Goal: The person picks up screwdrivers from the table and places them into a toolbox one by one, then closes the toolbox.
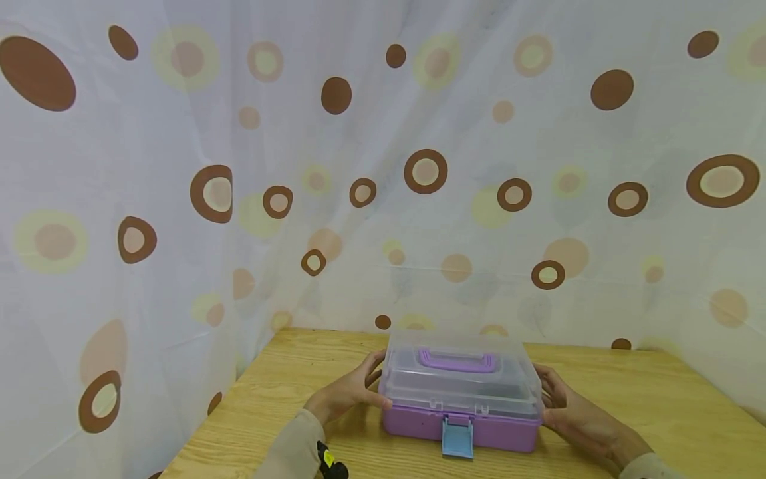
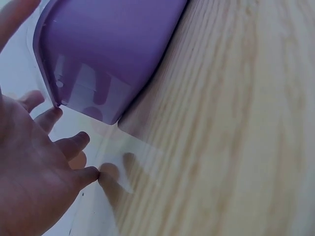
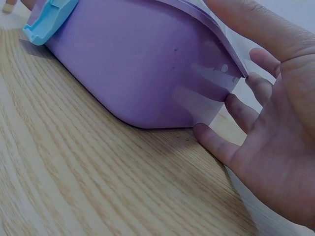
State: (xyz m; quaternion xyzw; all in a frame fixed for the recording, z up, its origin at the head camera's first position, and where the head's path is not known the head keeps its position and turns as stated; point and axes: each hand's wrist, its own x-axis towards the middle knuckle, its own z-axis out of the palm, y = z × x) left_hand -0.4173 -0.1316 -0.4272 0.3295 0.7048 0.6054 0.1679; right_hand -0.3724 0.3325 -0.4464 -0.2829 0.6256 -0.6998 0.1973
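A storage box with a purple base [image 1: 413, 422] and a clear lid [image 1: 413, 376] sits on the wooden table, its lid down over the base. On top is a purple carry handle [image 1: 457, 361]. The light blue front latch [image 1: 457, 439] hangs folded down. My left hand [image 1: 347, 396] is at the box's left end, thumb by the front corner; in the left wrist view its fingers [image 2: 74, 142] are spread, one tip at the rim. At the opposite end is my right hand [image 1: 580, 416], with spread fingers [image 3: 241, 113] touching the end wall in the right wrist view.
The wooden table [image 1: 299, 359] extends around the box. Behind and to the left hangs a white curtain [image 1: 371, 133] printed with brown and yellow circles. A black and yellow strap piece [image 1: 329, 461] is at the left wrist.
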